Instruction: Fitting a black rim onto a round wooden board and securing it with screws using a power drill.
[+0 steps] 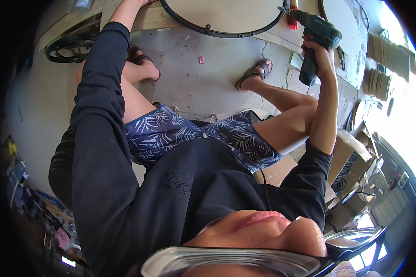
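Observation:
A green-and-black cordless drill (326,32) is gripped in my right hand (319,51), its fingers wrapped round the handle. The drill's nose points left, close to a small bracket on the black hoop (226,34). Whether the bit touches that bracket I cannot tell. This hoop runs round the edge of a large pale disc (226,14) that lies flat, cut off by the top of the view. My left hand (148,2) is near the hoop's left side, mostly out of view, so its fingers are hidden.
A red object (293,21) lies by the drill's nose. Black rings (71,48) sit at the left. Another pale round panel (349,34) is at the right, beyond it stacks of off-white discs (388,55). A cardboard box (339,152) and a fan (375,187) stand lower right.

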The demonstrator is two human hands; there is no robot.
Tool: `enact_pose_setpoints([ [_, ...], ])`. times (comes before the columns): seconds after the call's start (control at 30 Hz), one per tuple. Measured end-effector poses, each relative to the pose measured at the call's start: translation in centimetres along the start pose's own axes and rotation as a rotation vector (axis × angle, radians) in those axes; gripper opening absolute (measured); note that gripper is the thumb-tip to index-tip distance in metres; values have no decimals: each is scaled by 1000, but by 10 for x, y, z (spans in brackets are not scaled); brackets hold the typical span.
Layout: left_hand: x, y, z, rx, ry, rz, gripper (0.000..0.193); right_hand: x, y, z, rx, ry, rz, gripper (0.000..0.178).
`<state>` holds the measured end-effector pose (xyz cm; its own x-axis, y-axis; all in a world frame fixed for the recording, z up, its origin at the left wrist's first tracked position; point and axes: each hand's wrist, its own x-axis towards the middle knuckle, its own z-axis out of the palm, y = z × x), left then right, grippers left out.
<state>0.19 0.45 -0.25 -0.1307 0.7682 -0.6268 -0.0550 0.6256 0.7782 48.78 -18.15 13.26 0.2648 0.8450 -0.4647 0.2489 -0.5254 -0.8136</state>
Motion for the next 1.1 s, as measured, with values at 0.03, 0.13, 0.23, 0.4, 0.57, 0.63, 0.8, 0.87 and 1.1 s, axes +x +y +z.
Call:
enact_pose_setpoints([
  [0.03,1,0,2,1,-3,-1,18,0,-1,-1,0,3,2,33],
  [0.13,6,-1,1,16,-1,-27,17,1,-4,1,-16,-6,0,30],
  [0.23,8,-3,-4,9,-10,-26,18,4,-4,3,-29,-1,-5,30],
  [0.4,-1,1,15,18,-9,-9,16,3,-1,-3,-76,28,17,29],
  [0.57,3,-2,3,17,21,-16,16,4,-7,3,-118,-7,4,31],
  [0.63,3,-1,8,24,19,-9,16,10,-9,-5,-143,-16,1,33],
  [0.8,5,-2,4,-1,25,13,14,47,-33,-26,-408,-150,11,30],
  [0.87,3,-3,3,6,41,16,14,57,-51,-27,-569,-241,4,32],
  [1.1,-16,5,14,15,65,37,15,74,-90,-32,-962,-290,-12,36],
])
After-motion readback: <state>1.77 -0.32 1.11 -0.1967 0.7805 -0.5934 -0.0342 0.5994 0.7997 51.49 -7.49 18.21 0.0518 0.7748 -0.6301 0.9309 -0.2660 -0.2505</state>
